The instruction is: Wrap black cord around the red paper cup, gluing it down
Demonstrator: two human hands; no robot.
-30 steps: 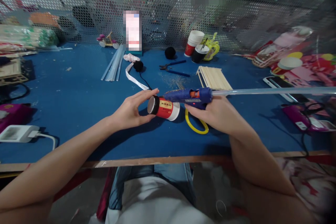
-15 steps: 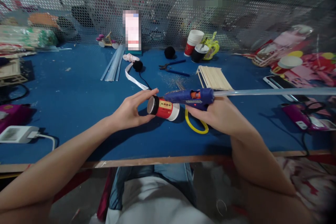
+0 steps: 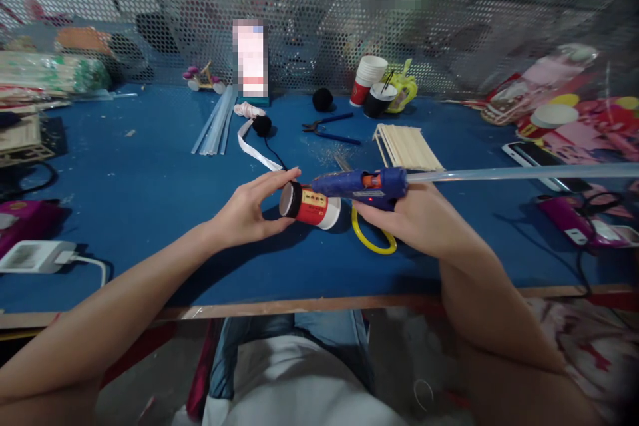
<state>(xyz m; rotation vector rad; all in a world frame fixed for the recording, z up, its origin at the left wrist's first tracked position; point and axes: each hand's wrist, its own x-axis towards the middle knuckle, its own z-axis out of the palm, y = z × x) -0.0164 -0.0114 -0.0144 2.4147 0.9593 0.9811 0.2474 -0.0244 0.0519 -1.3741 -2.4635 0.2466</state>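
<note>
My left hand (image 3: 252, 210) grips the black-rimmed end of a red and white paper cup (image 3: 312, 207), which lies on its side, thumb below and fingers above. In my right hand (image 3: 424, 219) is a blue glue gun (image 3: 359, 184), its nozzle end over the cup near the black band. A long clear glue stick (image 3: 524, 173) runs out of the gun's back to the right. Yellow-handled scissors (image 3: 374, 249) lie beneath the gun, partly covered. Whether glue is on the cup is too small to tell.
Behind the hands lie blue-handled pliers (image 3: 332, 130), a black pompom (image 3: 322, 100), a wooden stick piece (image 3: 409, 148), glue sticks (image 3: 215, 121) and a white ribbon (image 3: 254, 152). Stacked cups (image 3: 369, 76) stand at the back. Phones and a purple power strip (image 3: 574, 221) sit right; a white adapter (image 3: 34, 256) left.
The cup has turned very slightly in my left hand, its label shifting a little. Both hands and the glue gun hold nearly the same positions.
</note>
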